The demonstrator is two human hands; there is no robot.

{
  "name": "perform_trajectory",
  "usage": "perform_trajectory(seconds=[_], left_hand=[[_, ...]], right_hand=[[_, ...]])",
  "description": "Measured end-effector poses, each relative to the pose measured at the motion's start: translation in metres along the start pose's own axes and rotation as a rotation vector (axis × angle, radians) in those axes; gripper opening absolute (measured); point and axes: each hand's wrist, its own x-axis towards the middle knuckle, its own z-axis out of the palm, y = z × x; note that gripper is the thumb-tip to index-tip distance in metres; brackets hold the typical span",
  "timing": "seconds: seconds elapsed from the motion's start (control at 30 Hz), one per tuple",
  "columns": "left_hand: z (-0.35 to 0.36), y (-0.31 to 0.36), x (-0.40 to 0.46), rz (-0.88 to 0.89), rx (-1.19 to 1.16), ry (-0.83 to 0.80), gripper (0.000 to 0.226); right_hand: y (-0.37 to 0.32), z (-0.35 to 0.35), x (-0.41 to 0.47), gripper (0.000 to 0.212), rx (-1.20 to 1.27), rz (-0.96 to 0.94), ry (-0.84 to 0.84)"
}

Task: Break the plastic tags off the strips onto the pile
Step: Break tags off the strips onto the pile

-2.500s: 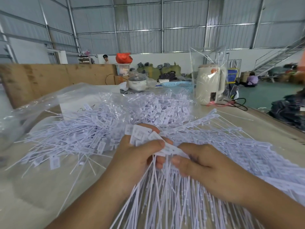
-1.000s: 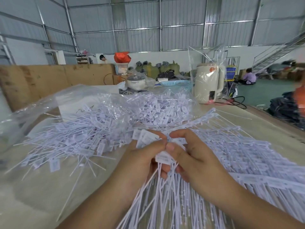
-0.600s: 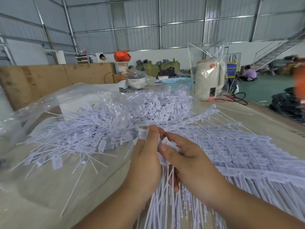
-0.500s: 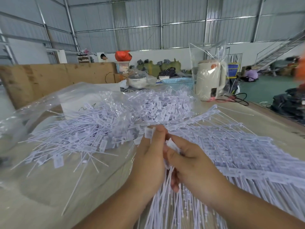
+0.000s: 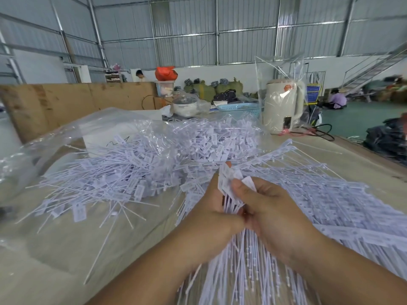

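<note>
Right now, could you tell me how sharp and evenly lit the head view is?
Head view: soft, even daylight, no hard shadows; wide-angle bending at the edges; the tags between left hand and right hand are slightly motion-blurred; glare on the plastic bag.

A warehouse-style workshop: corrugated metal walls (image 5: 187,29) on steel framing at twelve o'clock, a metal staircase (image 5: 374,67) at two o'clock, stuffed green sacks (image 5: 207,90) along the far wall, and a seated worker (image 5: 335,100) on the green floor (image 5: 352,119).
</note>
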Motion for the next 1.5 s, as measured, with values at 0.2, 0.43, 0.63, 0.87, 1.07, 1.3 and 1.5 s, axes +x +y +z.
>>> perform_trajectory(seconds=[0.2, 0.43, 0.63, 0.87, 1.07, 1.3, 1.5], left_hand=[[-0.008, -0.004, -0.003, -0.011, 0.158, 0.006, 0.107], [-0.003, 0.007, -0.011, 0.139, 0.557, -0.019, 0.110], [-0.011, 0.034, -0.006, -0.035, 0.332, 0.035, 0.033], [-0.063, 0.048, -0.024, -0.121, -0.125, 0.036, 0.044], [-0.112, 0.018, -0.051, -0.285, 0.065, 0.123, 0.025], [-0.132, -0.016, -0.069, -0.311, 0.511, 0.245, 0.048], [-0.117, -0.026, -0.067, -0.414, 1.585, 0.236, 0.061]], right_hand=[[-0.005, 0.006, -0.004, 0.057, -0.143, 0.062, -0.108], [-0.010, 0.026, -0.015, 0.056, -0.493, -0.239, 0.040], [-0.033, 0.042, -0.001, 0.025, -0.482, -0.375, -0.094], [-0.033, 0.081, 0.035, 0.033, -0.777, -0.679, -0.026], [0.011, 0.120, 0.054, 0.028, -1.016, -0.641, -0.202], [0.048, 0.141, 0.063, 0.042, -0.969, -0.327, -0.431], [0.033, 0.122, 0.052, 0.034, -1.103, -0.438, -0.483]])
